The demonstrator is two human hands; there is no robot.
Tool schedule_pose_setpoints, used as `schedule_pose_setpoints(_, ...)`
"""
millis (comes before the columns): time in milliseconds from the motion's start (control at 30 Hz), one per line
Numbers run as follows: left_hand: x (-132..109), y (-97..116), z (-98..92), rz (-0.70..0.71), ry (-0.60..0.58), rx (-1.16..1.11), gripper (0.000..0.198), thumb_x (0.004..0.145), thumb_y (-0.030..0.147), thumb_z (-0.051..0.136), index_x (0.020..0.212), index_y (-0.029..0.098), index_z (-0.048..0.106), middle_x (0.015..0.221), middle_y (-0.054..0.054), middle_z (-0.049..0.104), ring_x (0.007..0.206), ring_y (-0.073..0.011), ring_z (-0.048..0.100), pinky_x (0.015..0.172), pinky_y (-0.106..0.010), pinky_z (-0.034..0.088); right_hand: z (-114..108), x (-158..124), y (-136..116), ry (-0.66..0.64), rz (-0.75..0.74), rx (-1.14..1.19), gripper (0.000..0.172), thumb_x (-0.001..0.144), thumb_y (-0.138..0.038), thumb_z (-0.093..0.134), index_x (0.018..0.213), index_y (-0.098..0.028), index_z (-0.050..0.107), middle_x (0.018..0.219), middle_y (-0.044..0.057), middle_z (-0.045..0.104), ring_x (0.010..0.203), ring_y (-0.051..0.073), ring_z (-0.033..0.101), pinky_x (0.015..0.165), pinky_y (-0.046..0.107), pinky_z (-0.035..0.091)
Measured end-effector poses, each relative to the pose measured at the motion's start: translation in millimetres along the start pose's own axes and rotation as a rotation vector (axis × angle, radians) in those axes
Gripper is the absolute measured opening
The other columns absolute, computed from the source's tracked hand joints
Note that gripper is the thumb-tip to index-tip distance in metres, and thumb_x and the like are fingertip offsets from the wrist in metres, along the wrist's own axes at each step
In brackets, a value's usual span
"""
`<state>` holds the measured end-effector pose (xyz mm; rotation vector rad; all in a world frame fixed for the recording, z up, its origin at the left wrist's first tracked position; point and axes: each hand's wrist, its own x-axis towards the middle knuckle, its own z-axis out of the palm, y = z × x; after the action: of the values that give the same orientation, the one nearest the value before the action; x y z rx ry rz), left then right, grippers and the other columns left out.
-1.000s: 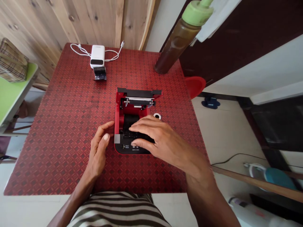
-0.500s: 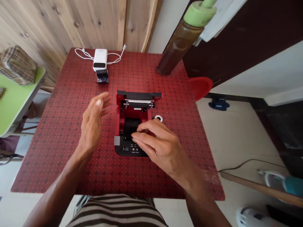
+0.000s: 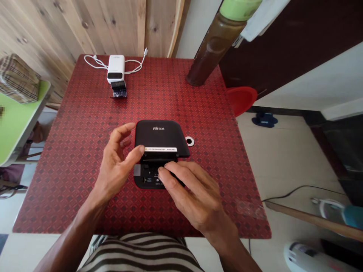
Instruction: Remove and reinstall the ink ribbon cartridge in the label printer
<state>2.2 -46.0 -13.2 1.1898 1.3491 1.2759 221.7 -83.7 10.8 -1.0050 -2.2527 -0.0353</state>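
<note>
A small red and black printer (image 3: 160, 151) sits mid-table on the red patterned tablecloth (image 3: 85, 151). Its black lid (image 3: 160, 138) now lies nearly closed over the body. My left hand (image 3: 117, 162) rests at the printer's left side, thumb pressing the lid's front edge, fingers curled and apart. My right hand (image 3: 190, 192) lies over the front panel, fingertips touching the slot just below the lid. A small white ring (image 3: 190, 141) lies on the cloth right of the printer.
A white power bank (image 3: 115, 69) with a white cable and a black clip-like object (image 3: 118, 89) sit at the table's far side. A tall brown bottle (image 3: 215, 41) with a green cap stands at the far right corner. A red stool (image 3: 241, 99) sits beyond the table's right edge.
The printer lid was standing open; my left hand came over from the left and brought it down over the red interior. My right hand stayed at the front panel.
</note>
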Motion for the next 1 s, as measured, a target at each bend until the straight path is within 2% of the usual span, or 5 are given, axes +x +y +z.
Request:
schedule_pose_setpoints(133,-13.9,-12.2,-1.2,-0.109,-0.028,-0.053,0.066,0.094,0.047,0.092,0.152,0.030,0.066,0.163,-0.013,0.067,0.152,-0.0379,0.064,0.127,-0.059,0.052,-0.5,-1.2,-1.7,-0.023,-0.014,-0.046,0.026,0.109,-0.002,0.064,0.116,-0.020,0.082,0.106,0.008,0.087,0.091,0.022,0.077,0.078,0.037,0.066)
schedule_pose_setpoints(300,-17.4,-17.4,-1.7,-0.153,-0.079,-0.077,0.063,0.098,0.049,0.088,0.153,0.030,0.065,0.163,-0.013,0.070,0.147,-0.0359,0.070,0.120,-0.055,0.060,1.8,-0.8,-2.7,0.002,-0.031,-0.075,0.024,0.108,-0.002,0.066,0.114,-0.020,0.081,0.096,0.006,0.085,0.082,0.020,0.074,0.071,0.037,0.063)
schedule_pose_setpoints(500,-17.8,-18.1,1.2,-0.189,-0.129,-0.182,0.062,0.101,0.049,0.086,0.155,0.028,0.064,0.161,-0.013,0.073,0.150,-0.0352,0.069,0.125,-0.053,0.058,4.9,-2.4,-2.9,0.018,-0.026,-0.081,0.009,0.108,-0.007,0.073,0.113,-0.012,0.079,0.086,0.007,0.082,0.074,0.020,0.071,0.070,0.037,0.063)
schedule_pose_setpoints(700,-19.1,-19.6,2.6,-0.182,-0.104,-0.176,0.062,0.100,0.047,0.086,0.155,0.027,0.064,0.162,-0.012,0.072,0.152,-0.0345,0.067,0.128,-0.052,0.055,10.2,-9.6,-2.5,0.041,0.120,-0.035,0.008,0.110,-0.021,0.076,0.118,-0.022,0.074,0.125,0.013,0.088,0.116,0.031,0.083,0.095,0.047,0.063)
schedule_pose_setpoints(1000,-17.5,-22.7,4.4,-0.191,-0.088,-0.187,0.063,0.097,0.047,0.087,0.153,0.027,0.066,0.160,-0.013,0.072,0.148,-0.0363,0.070,0.123,-0.054,0.057,10.2,-12.2,-4.6,0.003,0.196,0.077,0.016,0.112,-0.018,0.071,0.128,-0.022,0.072,0.124,0.011,0.089,0.119,0.030,0.084,0.103,0.048,0.063)
